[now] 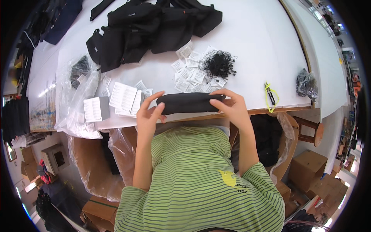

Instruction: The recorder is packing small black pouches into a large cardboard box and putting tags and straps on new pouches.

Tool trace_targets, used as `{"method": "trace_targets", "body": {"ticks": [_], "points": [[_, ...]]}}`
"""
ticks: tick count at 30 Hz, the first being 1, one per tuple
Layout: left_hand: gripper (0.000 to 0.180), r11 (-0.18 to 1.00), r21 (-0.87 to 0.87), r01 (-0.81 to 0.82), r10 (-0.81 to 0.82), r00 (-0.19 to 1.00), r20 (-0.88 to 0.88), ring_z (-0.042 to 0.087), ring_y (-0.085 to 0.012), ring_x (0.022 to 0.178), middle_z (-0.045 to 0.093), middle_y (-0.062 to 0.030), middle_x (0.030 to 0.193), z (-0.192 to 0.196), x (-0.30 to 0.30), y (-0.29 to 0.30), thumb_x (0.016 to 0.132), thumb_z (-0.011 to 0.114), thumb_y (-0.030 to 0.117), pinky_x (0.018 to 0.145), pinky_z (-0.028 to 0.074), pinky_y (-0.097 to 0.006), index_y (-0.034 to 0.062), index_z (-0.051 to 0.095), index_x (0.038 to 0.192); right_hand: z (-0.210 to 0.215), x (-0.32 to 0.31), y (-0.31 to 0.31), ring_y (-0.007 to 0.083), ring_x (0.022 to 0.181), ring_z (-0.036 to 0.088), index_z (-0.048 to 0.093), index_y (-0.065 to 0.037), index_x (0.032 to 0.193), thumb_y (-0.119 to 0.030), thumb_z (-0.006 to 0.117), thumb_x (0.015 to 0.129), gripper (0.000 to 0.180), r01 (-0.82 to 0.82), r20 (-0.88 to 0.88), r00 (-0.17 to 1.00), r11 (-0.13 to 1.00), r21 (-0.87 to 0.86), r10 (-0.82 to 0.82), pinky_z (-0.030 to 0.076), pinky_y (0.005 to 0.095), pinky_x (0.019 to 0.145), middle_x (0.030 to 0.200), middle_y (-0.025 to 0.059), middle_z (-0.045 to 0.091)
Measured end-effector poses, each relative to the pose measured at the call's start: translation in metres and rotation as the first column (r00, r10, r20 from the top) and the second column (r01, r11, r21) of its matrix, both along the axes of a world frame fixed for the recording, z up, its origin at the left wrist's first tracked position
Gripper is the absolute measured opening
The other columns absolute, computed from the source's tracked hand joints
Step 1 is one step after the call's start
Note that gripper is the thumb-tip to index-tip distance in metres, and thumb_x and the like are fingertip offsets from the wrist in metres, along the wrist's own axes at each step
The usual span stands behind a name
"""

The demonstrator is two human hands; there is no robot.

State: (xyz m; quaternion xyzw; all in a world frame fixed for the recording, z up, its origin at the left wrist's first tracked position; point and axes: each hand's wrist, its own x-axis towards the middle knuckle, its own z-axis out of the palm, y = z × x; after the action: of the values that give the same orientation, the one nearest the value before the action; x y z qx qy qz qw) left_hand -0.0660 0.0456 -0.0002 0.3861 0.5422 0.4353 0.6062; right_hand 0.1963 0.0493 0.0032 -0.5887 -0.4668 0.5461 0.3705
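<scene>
Shirt (189,178) nearest, I see left hand (148,113) and right hand (235,108) half-closed, pinching the roll (187,102) endwise. Slack grip could drop it.

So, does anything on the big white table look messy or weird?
A little: the black strings lie in a tangled heap, with white tags scattered loosely beside them, unlike the neater stack of cards to the left. The held black roll shows no clear damage.
</scene>
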Motion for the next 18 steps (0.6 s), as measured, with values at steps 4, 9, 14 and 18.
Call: {"method": "trace_targets", "body": {"ticks": [4,9,14,18], "points": [[0.022,0.908,0.403,-0.112,0.249,0.919,-0.307,0.059,-0.0158,0.094,0.060,-0.0085,0.119,-0.004,-0.035,0.000,0.090,0.059,0.011,0.079,0.047,-0.029,0.0046,0.063,0.111,0.028,0.031,0.035,0.0084,0.064,0.060,0.067,-0.001,0.100,-0.013,0.072,0.083,0.022,0.248,-0.073,0.969,0.941,0.229,-0.237,0.046,0.0203,0.056,0.079,0.0046,0.065],[0.030,0.883,0.466,0.047,0.390,0.480,-0.786,0.043,-0.0299,0.119,0.052,-0.0138,0.128,-0.010,-0.076,0.003,0.087,0.062,0.017,0.102,0.032,-0.041,0.0079,0.060,0.115,0.026,0.059,0.105,0.0125,0.067,0.064,0.065,-0.002,0.106,-0.017,0.072,0.084,0.028,0.536,-0.040,0.771,0.614,0.579,-0.635,0.048,0.0219,0.059,0.091,0.0087,0.066],[0.054,0.941,0.312,0.131,0.260,0.314,-0.913,0.033,-0.0364,0.128,0.040,-0.0178,0.138,-0.051,-0.107,0.001,0.085,0.065,0.024,0.107,0.026,-0.048,0.0075,0.046,0.133,-0.045,0.085,0.160,0.0253,0.091,0.062,0.062,-0.006,0.111,-0.014,0.072,0.078,0.035,0.403,0.269,0.581,0.558,0.725,-0.768,0.051,0.0334,0.076,0.110,0.0144,0.056],[0.067,0.937,0.324,0.133,0.266,0.334,-0.904,0.030,-0.0377,0.130,0.039,-0.0190,0.139,-0.060,-0.116,0.003,0.082,0.068,0.029,0.108,0.024,-0.049,0.0060,0.039,0.138,-0.070,0.075,0.145,0.0297,0.104,0.057,0.058,-0.010,0.113,-0.022,0.072,0.075,0.042,0.309,0.533,0.499,0.715,0.627,-0.683,0.048,0.0400,0.084,0.111,0.0122,0.054]]}}
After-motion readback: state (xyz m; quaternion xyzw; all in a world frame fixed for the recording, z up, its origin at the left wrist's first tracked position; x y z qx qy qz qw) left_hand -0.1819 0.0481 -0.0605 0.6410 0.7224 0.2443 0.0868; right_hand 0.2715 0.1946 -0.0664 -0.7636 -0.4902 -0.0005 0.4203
